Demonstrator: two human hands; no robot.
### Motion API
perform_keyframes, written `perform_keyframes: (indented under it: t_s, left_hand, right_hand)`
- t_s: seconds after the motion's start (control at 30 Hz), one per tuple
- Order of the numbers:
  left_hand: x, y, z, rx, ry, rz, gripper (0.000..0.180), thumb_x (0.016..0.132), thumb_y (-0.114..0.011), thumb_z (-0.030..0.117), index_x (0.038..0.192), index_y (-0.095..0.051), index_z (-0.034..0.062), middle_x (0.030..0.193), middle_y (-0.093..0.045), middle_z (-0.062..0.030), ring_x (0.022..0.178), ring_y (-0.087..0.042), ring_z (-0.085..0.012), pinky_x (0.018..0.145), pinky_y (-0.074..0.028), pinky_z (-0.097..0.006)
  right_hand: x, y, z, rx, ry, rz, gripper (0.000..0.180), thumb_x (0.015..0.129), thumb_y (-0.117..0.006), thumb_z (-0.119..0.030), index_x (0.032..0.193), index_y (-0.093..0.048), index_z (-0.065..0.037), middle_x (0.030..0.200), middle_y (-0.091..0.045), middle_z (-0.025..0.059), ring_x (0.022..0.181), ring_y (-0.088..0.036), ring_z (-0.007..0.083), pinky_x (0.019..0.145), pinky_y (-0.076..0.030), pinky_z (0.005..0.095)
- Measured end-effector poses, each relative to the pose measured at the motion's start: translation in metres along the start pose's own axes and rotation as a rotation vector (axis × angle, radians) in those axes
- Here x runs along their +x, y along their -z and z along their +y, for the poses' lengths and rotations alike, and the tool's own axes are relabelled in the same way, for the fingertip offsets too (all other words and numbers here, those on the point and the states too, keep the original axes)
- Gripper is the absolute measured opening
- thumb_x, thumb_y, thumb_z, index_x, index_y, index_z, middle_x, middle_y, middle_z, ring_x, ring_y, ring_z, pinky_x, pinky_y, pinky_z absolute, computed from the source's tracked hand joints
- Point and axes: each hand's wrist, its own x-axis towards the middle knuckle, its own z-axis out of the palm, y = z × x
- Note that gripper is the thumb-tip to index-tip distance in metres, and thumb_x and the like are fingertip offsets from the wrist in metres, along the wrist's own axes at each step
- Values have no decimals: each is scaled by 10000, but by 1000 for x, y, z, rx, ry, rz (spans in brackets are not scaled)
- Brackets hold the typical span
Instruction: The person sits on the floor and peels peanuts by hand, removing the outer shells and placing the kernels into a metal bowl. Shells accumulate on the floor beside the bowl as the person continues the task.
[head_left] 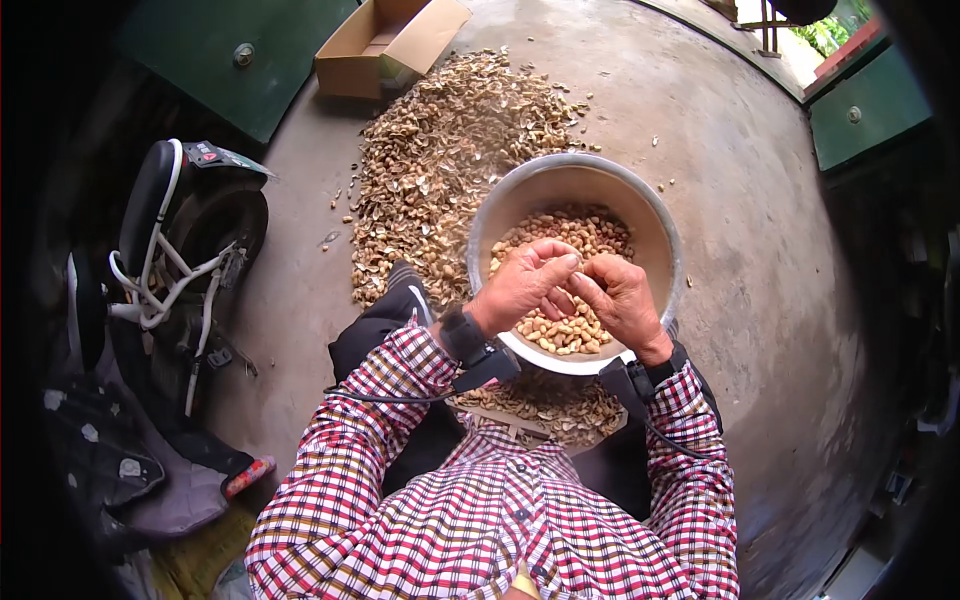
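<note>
Checked sleeves (480, 520) are reaching forward from the lower edge, both forearms angling inward over a metal bowl (655, 225) that is sitting on the concrete floor (760, 200). Left of it a heap of peanut shells (440, 150) is spreading toward a cardboard box (385, 45). Above the shelled peanuts (580, 235) in the bowl, the left hand (525, 285) is curling its fingers narrowly around something small, too hidden to name, while the right hand (620, 295) is pinching in against it, fingertips meeting.
</note>
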Motion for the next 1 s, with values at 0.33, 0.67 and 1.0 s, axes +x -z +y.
perform_keyframes:
  t_s: [0.33, 0.67, 1.0]
  left_hand:
    - [-4, 8, 1, -298, 85, 27, 129, 934, -528, 174, 996, -518, 61, 797, -644, -116, 552, -647, -191, 399, -524, -261]
    - [1, 6, -10, -486, 1, 28, 113, 959, -473, 170, 998, -485, 65, 879, -639, -139, 646, -667, -217, 533, -576, -317]
    - [-1, 7, -6, -384, 81, 111, 135, 935, -537, 210, 947, -520, 77, 766, -618, -86, 565, -606, -139, 492, -523, -239]
  right_hand:
    - [8, -11, -9, -45, 53, -18, 134, 850, -585, -144, 787, -606, -28, 667, -558, 144, 603, -537, 290, 558, -421, 378]
    - [3, -28, 9, 444, -333, 193, 256, 930, -544, -160, 718, -568, -20, 633, -522, -29, 582, -468, 24, 519, -382, 182]
    - [3, -9, 26, 803, -612, 342, 230, 947, -524, -255, 856, -585, -53, 641, -466, -34, 514, -394, 40, 447, -315, 181]
